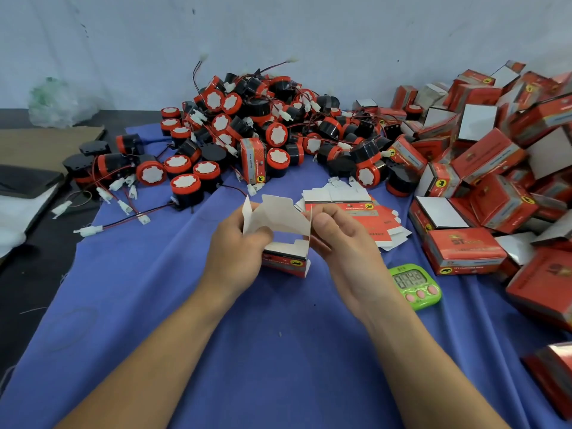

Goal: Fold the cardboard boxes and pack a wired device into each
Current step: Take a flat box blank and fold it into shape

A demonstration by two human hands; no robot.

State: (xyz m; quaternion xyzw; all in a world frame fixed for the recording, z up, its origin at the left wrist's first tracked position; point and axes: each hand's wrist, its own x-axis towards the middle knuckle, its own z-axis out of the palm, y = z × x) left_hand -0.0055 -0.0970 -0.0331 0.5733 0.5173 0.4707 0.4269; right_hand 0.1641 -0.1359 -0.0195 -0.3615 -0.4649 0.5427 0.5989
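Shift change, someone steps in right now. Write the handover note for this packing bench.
Left hand grips the half-folded red-and-white cardboard box, flaps open; right hand pinches its right edge.
Flat red cardboard blanks lie behind it; round red-and-black wired devices are heaped beyond.
Done: many folded red boxes piled at right, contents unseen.
Left: finish this box, put a device in, work through the heap.

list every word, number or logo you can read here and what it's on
"ST": gold letters on the closed red box at the right; the rest of its print is blurred.
Four digits on the green timer: too blurred to be sure.
Small print on the half-folded box, the flat boxes and the upright box: too blurred to read.
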